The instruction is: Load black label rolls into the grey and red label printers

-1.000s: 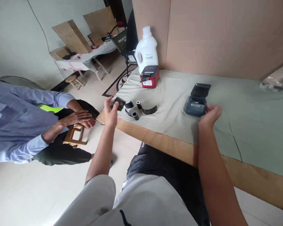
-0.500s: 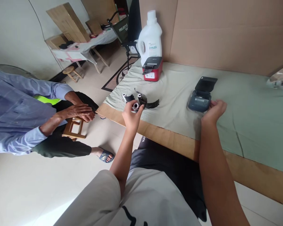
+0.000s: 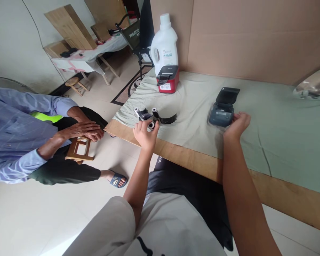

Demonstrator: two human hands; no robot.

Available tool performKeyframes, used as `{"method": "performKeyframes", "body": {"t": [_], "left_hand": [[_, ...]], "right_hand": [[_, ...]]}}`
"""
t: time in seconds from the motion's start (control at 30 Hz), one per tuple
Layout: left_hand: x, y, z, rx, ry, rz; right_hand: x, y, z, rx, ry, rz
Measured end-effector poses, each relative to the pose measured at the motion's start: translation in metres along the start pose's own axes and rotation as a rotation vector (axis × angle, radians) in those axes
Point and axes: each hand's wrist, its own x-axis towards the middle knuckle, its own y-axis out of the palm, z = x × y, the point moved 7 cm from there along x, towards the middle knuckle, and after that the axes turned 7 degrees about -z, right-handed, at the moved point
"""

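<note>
Near the table's front edge, my left hand [image 3: 146, 134] grips a small roll with a white core [image 3: 151, 125] between thumb and fingers. Right behind it lie two more rolls, one at the left [image 3: 136, 110] and one [image 3: 154, 111] beside a curled black strip [image 3: 168, 120]. Further right, a dark blue-grey device [image 3: 221, 114] stands with its black lid [image 3: 228, 95] raised. My right hand [image 3: 239, 124] is at the device's right side, fingers curled against it; part of the fingers is hidden.
A red and black device [image 3: 168, 85] stands before a white jug [image 3: 165, 46] at the back. Cardboard [image 3: 242, 39] lines the rear. A clear plastic bag [image 3: 314, 87] lies far right. At the left sits a person [image 3: 24, 124], hands crossed, beyond the table's corner.
The view has shifted slightly, moving most things left in the picture. The roll in my left hand now sits lower, apart from the rolls behind. My right hand stays at the device.
</note>
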Motion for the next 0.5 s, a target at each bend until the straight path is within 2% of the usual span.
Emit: {"method": "performKeyframes", "body": {"t": [0.2, 0.3, 0.4, 0.5], "left_hand": [[-0.01, 0.025, 0.001, 0.091, 0.006, 0.16], [-0.013, 0.037, 0.007, 0.105, -0.031, 0.202], [-0.013, 0.04, 0.008, 0.079, -0.08, 0.21], [-0.008, 0.033, 0.004, 0.032, -0.089, 0.193]], "right_hand": [[0.001, 0.0, -0.002, -0.024, -0.012, 0.012], [0.0, 0.001, -0.001, -0.016, -0.008, 0.021], [-0.001, 0.001, 0.001, -0.005, -0.004, 0.016], [-0.001, 0.002, 0.002, 0.019, -0.008, 0.015]]}}
